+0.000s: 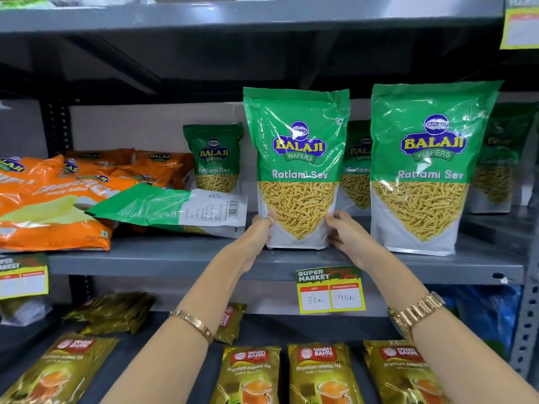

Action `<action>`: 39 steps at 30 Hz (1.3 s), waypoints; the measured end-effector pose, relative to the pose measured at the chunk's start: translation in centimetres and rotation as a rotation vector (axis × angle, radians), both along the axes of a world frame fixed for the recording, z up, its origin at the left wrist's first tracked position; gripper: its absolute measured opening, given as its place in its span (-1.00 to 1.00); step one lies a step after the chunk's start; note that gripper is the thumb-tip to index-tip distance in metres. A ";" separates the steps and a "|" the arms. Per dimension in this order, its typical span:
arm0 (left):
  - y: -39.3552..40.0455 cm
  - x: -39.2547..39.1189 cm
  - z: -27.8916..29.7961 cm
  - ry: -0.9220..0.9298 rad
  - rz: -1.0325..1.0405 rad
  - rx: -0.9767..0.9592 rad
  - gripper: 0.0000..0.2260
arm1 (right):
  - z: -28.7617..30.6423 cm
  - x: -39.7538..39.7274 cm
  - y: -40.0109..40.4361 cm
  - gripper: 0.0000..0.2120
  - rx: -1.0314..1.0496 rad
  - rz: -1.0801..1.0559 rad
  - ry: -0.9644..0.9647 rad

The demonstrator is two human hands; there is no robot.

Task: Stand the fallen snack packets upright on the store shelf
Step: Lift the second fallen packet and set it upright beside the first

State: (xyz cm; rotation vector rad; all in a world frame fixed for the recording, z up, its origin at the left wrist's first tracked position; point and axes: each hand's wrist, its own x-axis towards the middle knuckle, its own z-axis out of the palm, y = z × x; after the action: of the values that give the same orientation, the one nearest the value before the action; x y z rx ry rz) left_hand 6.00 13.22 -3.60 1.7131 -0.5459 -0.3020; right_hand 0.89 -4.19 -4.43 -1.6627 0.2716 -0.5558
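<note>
A green Ratlami Sev packet (297, 158) stands upright near the front of the grey middle shelf (175, 258). My left hand (261, 228) grips its lower left edge and my right hand (345, 231) grips its lower right edge. To its left a second green packet (172, 209) lies fallen on its face, barcode side up, its top resting on the orange packets. Another green packet (428, 167) stands upright to the right. Three more green packets stand behind, one at the back left (214, 158).
Orange Balaji packets (52, 196) lie piled at the shelf's left. A price tag (331, 290) hangs on the shelf's front edge. Gold tea packets (319, 371) fill the shelf below. A grey shelf (233, 13) spans overhead, with a perforated upright post (525, 325) at right.
</note>
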 end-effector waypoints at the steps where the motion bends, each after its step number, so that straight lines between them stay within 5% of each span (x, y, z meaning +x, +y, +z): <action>1: -0.1 -0.1 -0.1 -0.005 0.018 -0.035 -0.39 | -0.1 0.0 0.0 -0.71 0.010 -0.022 -0.020; 6: -2.1 -3.0 -0.7 -0.284 0.193 -0.308 -0.35 | -0.8 -2.2 -0.2 -0.87 -0.103 -0.438 -0.379; 9: -3.7 -4.8 -1.7 -0.625 0.147 -0.334 -0.43 | -0.4 -4.5 -0.9 -0.91 -0.255 -0.634 -0.586; 12: -5.9 -6.3 -1.6 -0.749 0.051 -0.365 -0.48 | -0.1 -5.9 -2.6 -0.94 -0.383 -0.745 -0.638; 18: -11.0 -8.3 -1.9 -0.705 -0.100 -0.236 -0.43 | -0.5 -8.5 -6.2 -0.84 -0.560 -0.916 -0.550; 27: -15.7 -7.5 -0.2 -0.188 -0.244 0.005 -0.26 | -1.4 -9.8 -10.3 -0.39 -0.361 -0.769 -0.251; 39: -16.2 -7.4 -1.4 -0.444 -0.210 0.006 -0.36 | -1.2 -9.6 -11.0 -0.43 -0.255 -0.678 -0.181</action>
State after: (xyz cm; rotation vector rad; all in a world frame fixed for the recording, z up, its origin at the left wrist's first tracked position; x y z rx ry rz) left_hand -1.39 -3.03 -5.01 1.7366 -1.0547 -0.0673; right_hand -8.68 -15.21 -5.61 -1.7347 0.6623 -1.2847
